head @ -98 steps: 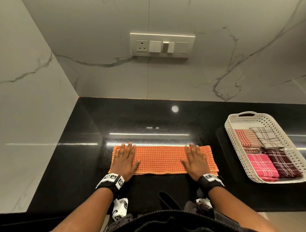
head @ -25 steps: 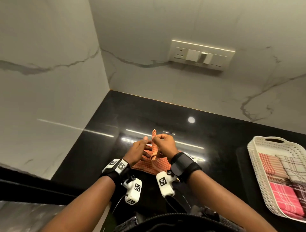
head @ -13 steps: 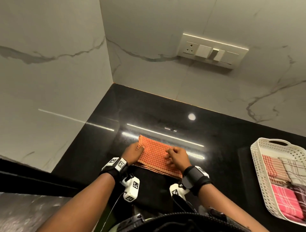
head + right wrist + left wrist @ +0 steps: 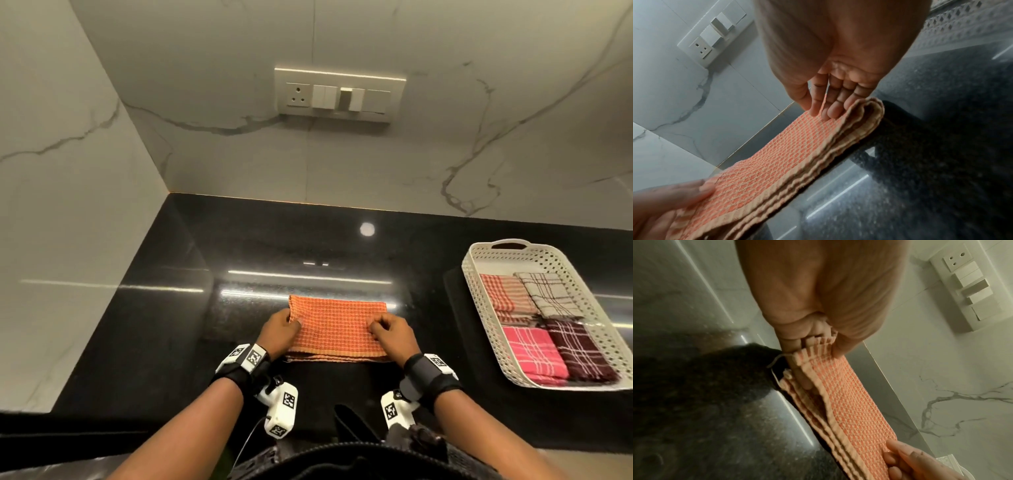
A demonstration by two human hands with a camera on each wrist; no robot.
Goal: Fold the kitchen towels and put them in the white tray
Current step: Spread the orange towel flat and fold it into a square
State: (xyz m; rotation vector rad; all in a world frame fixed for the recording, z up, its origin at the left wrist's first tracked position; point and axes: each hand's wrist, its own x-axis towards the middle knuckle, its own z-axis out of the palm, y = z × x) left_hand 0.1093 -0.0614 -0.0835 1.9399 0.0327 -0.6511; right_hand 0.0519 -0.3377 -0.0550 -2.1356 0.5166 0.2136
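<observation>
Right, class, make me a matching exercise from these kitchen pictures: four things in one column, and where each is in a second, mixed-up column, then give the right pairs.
Things
1. orange towel
2. pink towel
3. socket panel
4. white tray

Places
A. on the marble wall
B. at the right of the black counter
C. under both hands, in the middle of the counter
D. in the near left part of the tray

Pairs: 1-C, 2-D, 3-A, 4-B
</observation>
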